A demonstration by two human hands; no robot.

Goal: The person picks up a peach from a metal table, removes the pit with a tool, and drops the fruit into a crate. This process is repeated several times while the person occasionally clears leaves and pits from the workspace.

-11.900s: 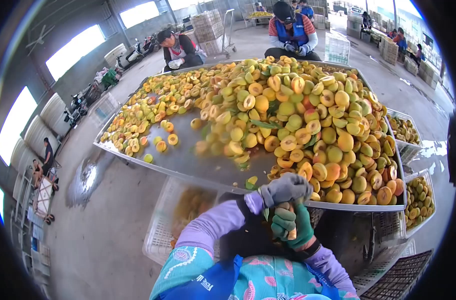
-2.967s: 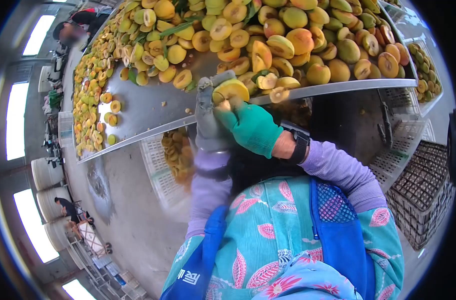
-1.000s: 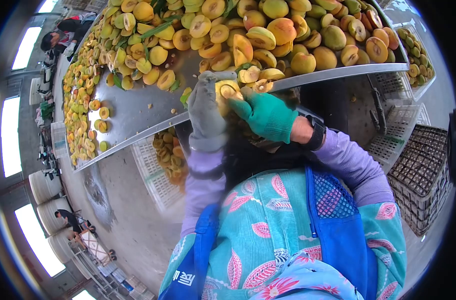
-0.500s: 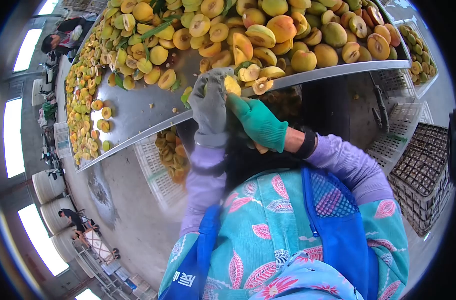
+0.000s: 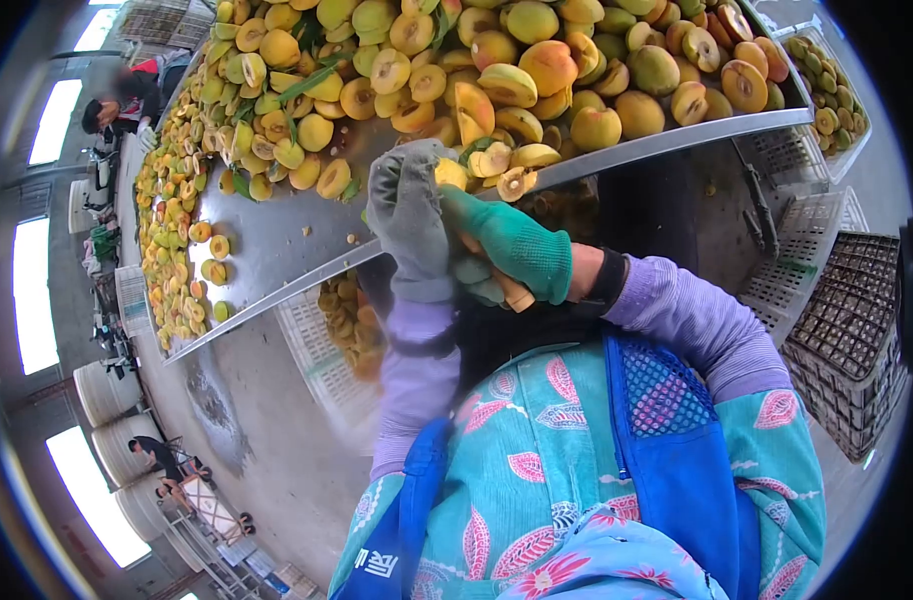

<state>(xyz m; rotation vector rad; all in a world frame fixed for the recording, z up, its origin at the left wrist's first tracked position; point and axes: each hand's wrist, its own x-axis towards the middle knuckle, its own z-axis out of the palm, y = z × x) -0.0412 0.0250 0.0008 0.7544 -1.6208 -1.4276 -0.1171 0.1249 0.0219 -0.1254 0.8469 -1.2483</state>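
Note:
My left hand, in a grey glove, is closed around a yellow peach near the table's front edge. My right hand, in a green glove, grips a tool with a wooden handle, whose end sticks out below the fist. The tool's working end is hidden between my hands, against the peach. Just beyond my hands, cut peach pieces lie by the rim, one half with its stone showing. Whole and halved peaches are heaped behind them on the metal table.
Below the table stands a white crate with peach pieces. At right are a crate of peaches, a white crate and stacked dark crates. One person is at the table's far left; another person bends beside a cart.
My hands have shifted slightly left and stay together at the peach. More of the tool's wooden handle shows below my right fist. The view has tilted a little.

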